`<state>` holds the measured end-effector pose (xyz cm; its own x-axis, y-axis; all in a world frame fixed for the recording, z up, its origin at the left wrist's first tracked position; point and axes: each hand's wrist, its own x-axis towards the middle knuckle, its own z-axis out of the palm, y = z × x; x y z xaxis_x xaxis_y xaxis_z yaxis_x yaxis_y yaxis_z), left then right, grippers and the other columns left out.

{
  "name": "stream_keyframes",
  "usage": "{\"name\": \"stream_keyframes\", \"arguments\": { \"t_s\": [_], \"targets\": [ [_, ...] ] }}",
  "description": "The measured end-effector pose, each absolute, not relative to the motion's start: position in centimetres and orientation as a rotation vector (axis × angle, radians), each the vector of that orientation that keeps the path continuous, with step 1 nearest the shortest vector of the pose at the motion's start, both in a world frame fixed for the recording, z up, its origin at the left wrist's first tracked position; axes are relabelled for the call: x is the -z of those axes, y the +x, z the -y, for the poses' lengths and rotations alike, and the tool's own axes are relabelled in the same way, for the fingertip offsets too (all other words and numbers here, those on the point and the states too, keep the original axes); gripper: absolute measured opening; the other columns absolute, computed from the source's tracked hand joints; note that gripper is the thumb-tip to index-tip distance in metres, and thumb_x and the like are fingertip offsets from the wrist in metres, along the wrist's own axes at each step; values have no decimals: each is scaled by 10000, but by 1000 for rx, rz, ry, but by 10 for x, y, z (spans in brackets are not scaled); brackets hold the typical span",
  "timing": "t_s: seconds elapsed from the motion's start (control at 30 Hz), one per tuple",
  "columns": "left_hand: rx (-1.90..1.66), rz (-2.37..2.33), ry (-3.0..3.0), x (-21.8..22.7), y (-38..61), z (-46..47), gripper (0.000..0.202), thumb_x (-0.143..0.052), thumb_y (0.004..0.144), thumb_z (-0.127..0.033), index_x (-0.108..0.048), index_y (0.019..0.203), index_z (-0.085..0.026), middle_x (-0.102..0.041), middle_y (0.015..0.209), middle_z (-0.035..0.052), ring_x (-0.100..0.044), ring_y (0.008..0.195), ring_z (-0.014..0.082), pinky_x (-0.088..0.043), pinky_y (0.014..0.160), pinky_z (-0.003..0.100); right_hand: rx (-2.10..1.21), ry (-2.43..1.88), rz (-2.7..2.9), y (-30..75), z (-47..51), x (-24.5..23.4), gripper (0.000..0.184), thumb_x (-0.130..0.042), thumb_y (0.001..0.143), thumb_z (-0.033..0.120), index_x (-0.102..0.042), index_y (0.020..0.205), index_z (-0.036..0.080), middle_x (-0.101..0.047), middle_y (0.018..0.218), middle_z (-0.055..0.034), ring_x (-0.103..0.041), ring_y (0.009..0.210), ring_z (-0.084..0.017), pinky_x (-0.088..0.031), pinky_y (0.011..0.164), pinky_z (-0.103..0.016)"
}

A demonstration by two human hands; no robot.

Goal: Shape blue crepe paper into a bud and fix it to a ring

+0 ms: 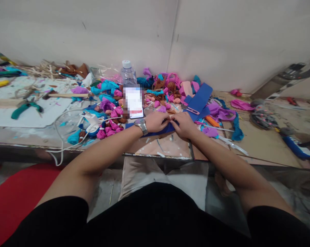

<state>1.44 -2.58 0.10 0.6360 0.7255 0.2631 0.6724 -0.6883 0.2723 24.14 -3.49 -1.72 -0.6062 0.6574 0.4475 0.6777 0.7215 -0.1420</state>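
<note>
A dark blue strip (163, 131), perhaps crepe paper, lies along the table's front part under both hands. My left hand (157, 121), with a metal watch at the wrist, is closed at the strip's upper edge, fingertips pinched together. Close against it, my right hand (183, 124) is closed on the strip too, its fingers bent downward. Whatever small thing may sit between the fingertips is hidden. Just behind the right hand lie a folded blue piece (199, 99) and a pink-handled tool (193, 110), perhaps a cutter.
A lit phone (134, 103) leans before a plastic bottle (128, 72). Crumpled pink, purple and blue pieces (111, 127) are heaped around it. Leftward are a white cable (56, 127), a hammer (67, 95) and green-handled pliers (20, 110). Scissors (233, 145) lie right.
</note>
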Motion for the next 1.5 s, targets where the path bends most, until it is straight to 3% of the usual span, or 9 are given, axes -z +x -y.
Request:
{"name": "stream_keyframes", "arguments": {
  "t_s": [0.63,0.87,1.03,1.5],
  "targets": [
    [-486,-1165,2712,2,14,24,243,-603,938,-334,-738,1088,-198,-790,1051,109,-722,976,287,-489,806,377,58,-1006,2444,241,36,19,132,-571,1020,287,-677,1057,217,-770,1070,-121,-652,1054,-325,-400,944,-473],
    [-592,-1136,2679,-1,15,28,381,-481,1039,-451,-750,1054,-180,-790,995,114,-709,897,264,-467,784,376,92,-1014,2416,240,35,19,119,-572,1017,291,-663,1019,216,-764,1026,-118,-650,1017,-315,-397,939,-464],
    [-599,-1185,2634,1,17,26,320,-506,1013,-376,-761,1021,-182,-789,951,106,-695,853,249,-451,761,360,78,-1004,2427,241,36,18,120,-567,1019,288,-665,1029,219,-762,1040,-119,-648,1033,-319,-393,963,-469],
    [-662,-1141,2575,2,16,25,276,-531,1008,-350,-744,988,-176,-777,923,91,-662,819,228,-435,746,353,58,-974,2400,243,34,18,119,-591,1016,301,-677,1026,219,-763,1040,-110,-647,1021,-308,-397,952,-459]
  ]
}}
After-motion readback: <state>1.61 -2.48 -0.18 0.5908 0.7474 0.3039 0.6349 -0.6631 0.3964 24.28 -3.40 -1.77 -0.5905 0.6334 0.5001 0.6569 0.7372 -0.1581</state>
